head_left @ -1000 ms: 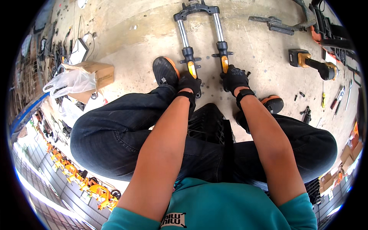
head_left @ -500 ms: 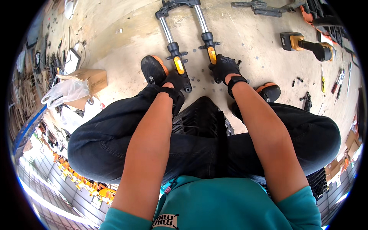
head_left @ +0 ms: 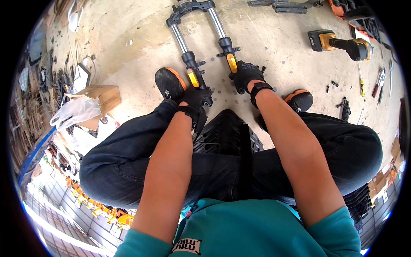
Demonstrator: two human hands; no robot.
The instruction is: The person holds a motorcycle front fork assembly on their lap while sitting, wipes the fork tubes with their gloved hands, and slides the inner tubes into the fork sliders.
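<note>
Two-legged fork [head_left: 225,43] held in front of a seated worker, its crown [head_left: 192,7] pointing away and its lower ends between the two shoes [head_left: 298,101]. Whether the crown rests on the concrete floor [head_left: 141,30] or is lifted just above it cannot be told. The left hand [head_left: 197,97], gloved, is closed around the bottom of the left leg, below an amber reflector [head_left: 192,78]; the right hand [head_left: 247,77] grips the right leg in the same way. The step in hand appears to be the two-handed handling of the fork; any shift or turn would call for both grips acting together, since the crown joins the legs. Near the right shoe lie a spring damper [head_left: 345,110] and small bolts [head_left: 335,84]; farther right, a screwdriver [head_left: 361,85], pliers [head_left: 378,83] and a cordless power tool [head_left: 340,43]. At left, a cardboard box [head_left: 109,96] with a plastic bag [head_left: 77,112].
</note>
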